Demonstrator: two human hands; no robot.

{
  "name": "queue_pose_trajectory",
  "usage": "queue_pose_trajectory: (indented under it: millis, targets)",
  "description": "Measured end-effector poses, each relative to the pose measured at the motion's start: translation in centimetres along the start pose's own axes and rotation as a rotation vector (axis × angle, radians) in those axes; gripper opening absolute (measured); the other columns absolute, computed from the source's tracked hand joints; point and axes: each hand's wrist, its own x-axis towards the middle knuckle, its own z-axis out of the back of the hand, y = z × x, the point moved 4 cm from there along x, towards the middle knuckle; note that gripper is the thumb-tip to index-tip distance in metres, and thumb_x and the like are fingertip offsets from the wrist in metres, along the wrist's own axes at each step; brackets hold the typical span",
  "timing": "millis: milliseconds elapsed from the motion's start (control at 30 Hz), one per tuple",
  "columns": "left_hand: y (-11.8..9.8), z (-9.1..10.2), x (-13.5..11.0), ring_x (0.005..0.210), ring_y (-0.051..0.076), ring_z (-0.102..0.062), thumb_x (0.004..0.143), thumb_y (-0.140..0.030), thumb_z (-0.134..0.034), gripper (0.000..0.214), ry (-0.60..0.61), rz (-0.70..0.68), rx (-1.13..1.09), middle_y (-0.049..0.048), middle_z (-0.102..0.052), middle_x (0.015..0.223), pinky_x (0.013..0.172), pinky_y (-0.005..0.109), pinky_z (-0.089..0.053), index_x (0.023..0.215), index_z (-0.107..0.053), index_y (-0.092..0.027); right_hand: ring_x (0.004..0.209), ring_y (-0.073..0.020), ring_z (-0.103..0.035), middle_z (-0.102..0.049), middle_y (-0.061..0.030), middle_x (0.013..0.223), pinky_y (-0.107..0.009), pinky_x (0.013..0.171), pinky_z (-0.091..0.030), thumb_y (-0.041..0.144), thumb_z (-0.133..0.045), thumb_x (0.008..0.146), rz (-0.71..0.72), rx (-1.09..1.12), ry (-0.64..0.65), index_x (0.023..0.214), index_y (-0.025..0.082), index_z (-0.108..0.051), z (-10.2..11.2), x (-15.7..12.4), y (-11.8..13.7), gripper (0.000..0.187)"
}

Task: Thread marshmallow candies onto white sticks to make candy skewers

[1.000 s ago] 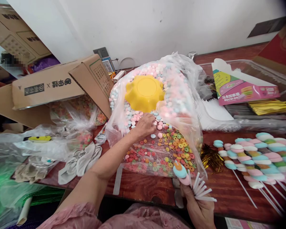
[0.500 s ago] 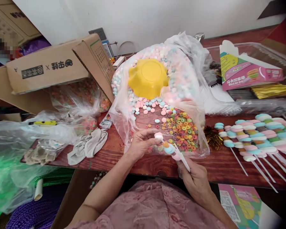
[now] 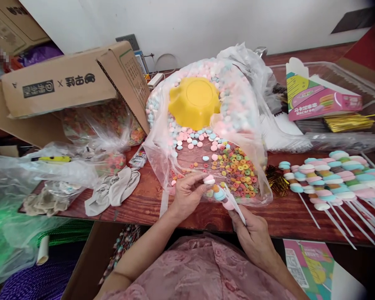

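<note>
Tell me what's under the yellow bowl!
Pink, blue and white candies show around the edge of the yellow bowl. It looks upside down, so whatever is right underneath is covered and can't be seen.

Person's bare left hand (image 3: 187, 198): pinching grip, thumb against fingertips; left forearm (image 3: 145, 243) slanting from lower left. Bare right hand (image 3: 253, 230): curled grip; right forearm (image 3: 283, 271) from lower right.

One head-worn camera looks forward and down from above the near side of the table (image 3: 284, 216). Relative to the yellow bowl (image 3: 195, 102), left hand (image 3: 187, 195) and right hand (image 3: 253, 231) lie closer to the lens, the wall (image 3: 181, 25) farther off
</note>
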Motion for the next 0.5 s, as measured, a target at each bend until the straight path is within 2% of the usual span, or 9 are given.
queue_pose_trajectory:
  millis: [100, 300, 367, 500]
  targets:
    - [0.0, 0.2, 0.0, 0.082, 0.016, -0.071, 0.073, -0.021, -0.082, 0.018, -0.009, -0.089, 0.081, 0.0043, -0.078, 0.090, 0.076, 0.027, -0.058, 0.091, -0.080, -0.022, 0.052, -0.0087, -0.038, -0.046, 0.0055, 0.062, -0.019, 0.049, -0.034, 0.025, -0.048, 0.101, 0.025, 0.059, -0.016, 0.096, 0.017, -0.066, -0.1, -0.1, 0.2, 0.020]
    - [1.1, 0.2, -0.5, 0.072, 0.016, -0.071, 0.074, -0.031, -0.081, 0.019, 0.015, 0.133, -0.021, 0.0033, -0.078, 0.085, 0.069, 0.028, -0.060, 0.090, -0.080, -0.022, 0.051, -0.0074, -0.036, -0.042, 0.0061, 0.059, -0.019, 0.049, -0.033, 0.018, -0.052, 0.097, 0.108, 0.125, -0.102, 0.066, 0.019, -0.049, -0.3, -0.4, 0.1, 0.032]
    - [0.8, 0.2, -0.8, 0.077, 0.018, -0.073, 0.076, -0.029, -0.080, 0.015, 0.009, 0.100, 0.026, 0.0029, -0.079, 0.087, 0.075, 0.031, -0.061, 0.090, -0.080, -0.024, 0.051, -0.0079, -0.037, -0.043, 0.0057, 0.060, -0.019, 0.049, -0.033, 0.019, -0.052, 0.097, 0.086, 0.112, -0.106, 0.069, 0.019, -0.053, -0.3, -0.4, -0.1, 0.028]
    - [0.1, 0.0, -1.1, 0.093, 0.021, -0.074, 0.081, -0.022, -0.073, 0.014, 0.025, -0.112, 0.240, 0.0040, -0.079, 0.097, 0.094, 0.040, -0.058, 0.092, -0.080, -0.028, 0.051, -0.0097, -0.040, -0.046, 0.0051, 0.062, -0.020, 0.050, -0.036, 0.020, -0.048, 0.098, 0.036, 0.045, -0.046, 0.091, 0.018, -0.066, -0.8, -0.3, -0.4, 0.019]
